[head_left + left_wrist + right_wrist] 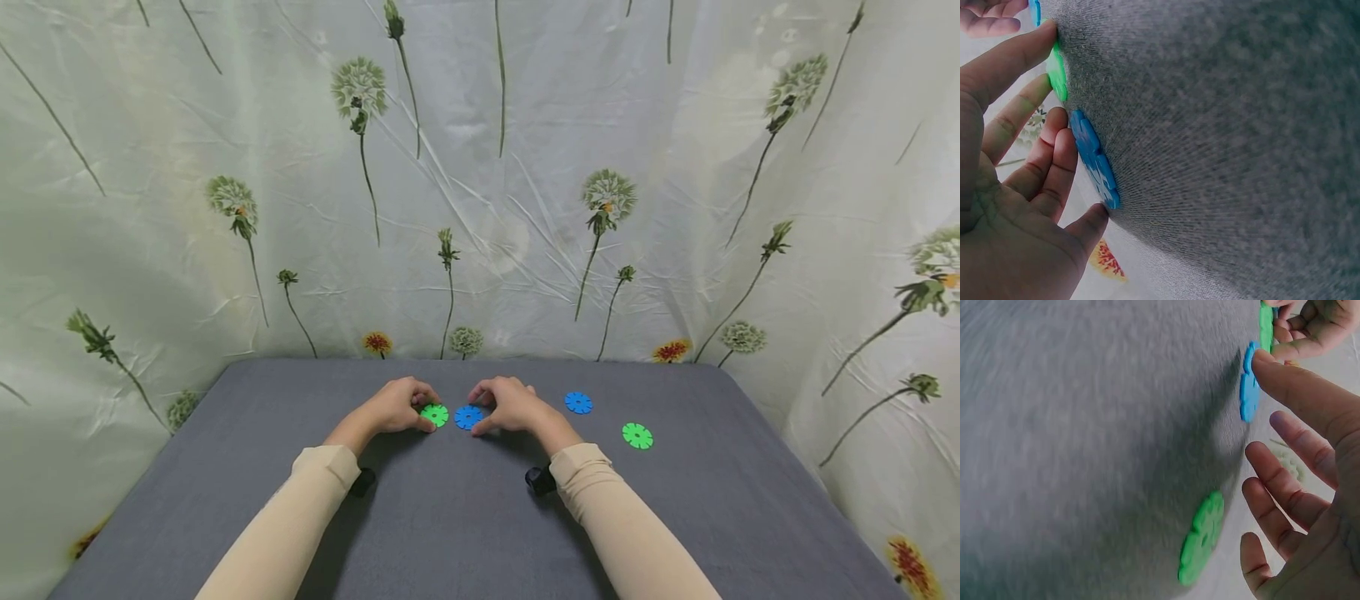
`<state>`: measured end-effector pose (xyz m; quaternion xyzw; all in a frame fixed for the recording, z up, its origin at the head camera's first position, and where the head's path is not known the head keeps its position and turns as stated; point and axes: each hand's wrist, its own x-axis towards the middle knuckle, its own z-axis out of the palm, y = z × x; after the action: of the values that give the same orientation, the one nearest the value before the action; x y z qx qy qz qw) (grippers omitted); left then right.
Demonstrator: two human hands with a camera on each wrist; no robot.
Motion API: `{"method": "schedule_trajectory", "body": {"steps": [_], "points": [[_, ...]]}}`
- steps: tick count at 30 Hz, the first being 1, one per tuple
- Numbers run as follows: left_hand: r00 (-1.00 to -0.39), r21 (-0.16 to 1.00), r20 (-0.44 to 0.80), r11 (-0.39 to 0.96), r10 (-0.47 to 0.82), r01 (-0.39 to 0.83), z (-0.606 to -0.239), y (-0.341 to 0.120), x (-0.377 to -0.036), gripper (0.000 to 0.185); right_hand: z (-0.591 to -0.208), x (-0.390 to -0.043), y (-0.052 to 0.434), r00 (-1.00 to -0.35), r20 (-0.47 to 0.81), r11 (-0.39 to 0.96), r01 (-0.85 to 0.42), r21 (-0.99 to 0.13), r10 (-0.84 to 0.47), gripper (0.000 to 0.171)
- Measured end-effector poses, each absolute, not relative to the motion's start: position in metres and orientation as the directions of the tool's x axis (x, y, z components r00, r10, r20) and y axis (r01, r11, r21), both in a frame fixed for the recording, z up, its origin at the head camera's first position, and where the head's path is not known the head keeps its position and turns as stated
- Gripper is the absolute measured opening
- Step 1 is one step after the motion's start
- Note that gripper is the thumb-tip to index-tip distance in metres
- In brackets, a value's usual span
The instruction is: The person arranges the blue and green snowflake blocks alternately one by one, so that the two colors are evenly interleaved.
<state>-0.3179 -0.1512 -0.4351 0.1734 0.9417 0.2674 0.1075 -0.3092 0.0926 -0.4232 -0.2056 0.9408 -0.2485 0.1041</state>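
Thumb and index finger of my left hand (393, 406) pinch a green notched disc (435, 415) by opposite edges, flat on the grey cloth. Beside that hand's other fingers, the left wrist view shows a blue notched disc (1094, 159), hidden behind the hand in the head view. My right hand (517, 408) arches over a second blue disc (468, 417). Its thumb tip is right at the disc's edge, while the index fingertip stays slightly off it in the right wrist view. Lower in that view lies a green disc (1202, 539), near the right fingers.
Right of my right hand, another blue disc (578, 402) and a green disc (637, 436) lie flat on the grey-covered table (450, 533). A flower-printed curtain (480, 183) hangs behind the far edge and along both sides.
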Motion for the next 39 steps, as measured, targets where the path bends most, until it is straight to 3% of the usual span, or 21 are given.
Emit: {"method": "schedule_trajectory", "body": {"steps": [18,39], "points": [[-0.903,0.519,-0.085,0.793,0.42,0.32,-0.436,-0.151,-0.318,0.036,-0.415,-0.307,0.139,-0.904,-0.112,0.781,-0.289,-0.554,-0.413,0.05],[-0.884,0.49,-0.07,0.788,0.462,0.373,-0.432,-0.127,-0.321,0.047,-0.428,-0.303,0.168,-0.926,-0.081,0.805,-0.276,-0.525,-0.37,0.048]]}}
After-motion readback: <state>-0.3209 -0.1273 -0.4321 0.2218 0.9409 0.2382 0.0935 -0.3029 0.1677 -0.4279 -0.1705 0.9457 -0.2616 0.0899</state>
